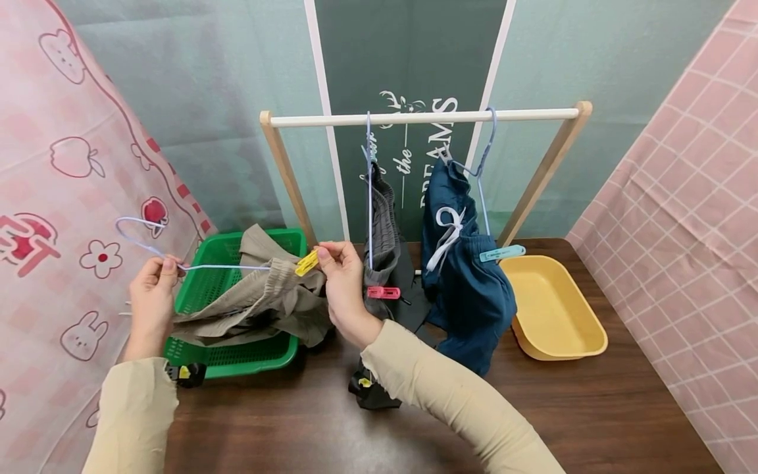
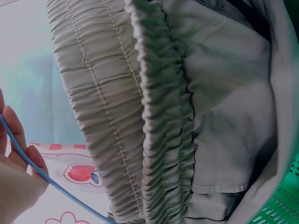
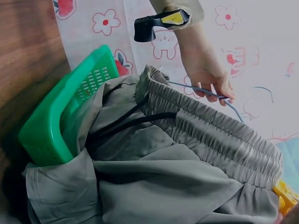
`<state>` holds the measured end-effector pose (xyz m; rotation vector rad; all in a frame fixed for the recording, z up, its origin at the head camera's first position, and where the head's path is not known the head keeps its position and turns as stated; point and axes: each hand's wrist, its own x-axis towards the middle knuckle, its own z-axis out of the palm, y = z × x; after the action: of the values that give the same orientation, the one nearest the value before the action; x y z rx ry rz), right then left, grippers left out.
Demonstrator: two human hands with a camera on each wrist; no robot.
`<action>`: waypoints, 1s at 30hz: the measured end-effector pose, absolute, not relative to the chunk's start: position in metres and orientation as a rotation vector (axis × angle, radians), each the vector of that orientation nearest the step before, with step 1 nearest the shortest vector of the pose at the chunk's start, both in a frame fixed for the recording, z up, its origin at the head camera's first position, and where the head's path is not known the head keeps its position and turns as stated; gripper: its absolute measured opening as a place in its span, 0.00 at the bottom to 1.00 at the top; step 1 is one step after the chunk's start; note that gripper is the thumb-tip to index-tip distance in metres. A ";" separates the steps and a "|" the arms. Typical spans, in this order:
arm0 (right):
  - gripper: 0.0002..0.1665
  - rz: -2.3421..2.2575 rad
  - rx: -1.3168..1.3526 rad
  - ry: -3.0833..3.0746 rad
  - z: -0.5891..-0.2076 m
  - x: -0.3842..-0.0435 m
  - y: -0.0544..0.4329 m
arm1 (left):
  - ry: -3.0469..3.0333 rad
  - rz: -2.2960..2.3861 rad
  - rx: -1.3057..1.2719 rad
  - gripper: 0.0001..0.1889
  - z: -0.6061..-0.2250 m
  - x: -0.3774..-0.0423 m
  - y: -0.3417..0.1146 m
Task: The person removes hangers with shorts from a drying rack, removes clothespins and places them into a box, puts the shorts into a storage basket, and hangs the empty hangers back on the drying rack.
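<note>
My left hand pinches a thin lavender hanger near the base of its hook, which points up and to the left. The hanger's bar runs right to the waistband of khaki elastic-waist shorts. At the waistband's right end sits a yellow clothespin, pinched between the thumb and fingers of my right hand. The shorts hang down over a green basket. In the right wrist view the gathered waistband and a dark drawstring show, with the yellow clothespin at the edge.
A rack with a white rod stands behind. On it hang dark grey trousers with a pink clothespin and blue shorts with a teal clothespin. A yellow tray lies right on the brown table.
</note>
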<state>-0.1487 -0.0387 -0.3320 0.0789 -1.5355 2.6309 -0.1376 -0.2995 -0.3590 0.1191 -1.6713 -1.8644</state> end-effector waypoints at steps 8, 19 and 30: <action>0.13 2.617 0.014 -1.524 -0.333 -0.159 -0.031 | -1.631 -1.809 0.214 0.13 -0.353 -0.130 -0.307; 0.17 2.664 -0.036 -1.541 -0.331 -0.163 -0.021 | -1.557 -1.712 0.451 0.15 -0.340 -0.120 -0.313; 0.19 2.679 0.044 -1.630 -0.326 -0.159 -0.018 | -1.326 -1.815 0.536 0.08 -0.333 -0.112 -0.320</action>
<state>-0.1586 -0.0185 -0.3262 0.0444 -1.6296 2.6786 -0.1118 -0.3198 -0.3332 0.5363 -1.3257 -1.8147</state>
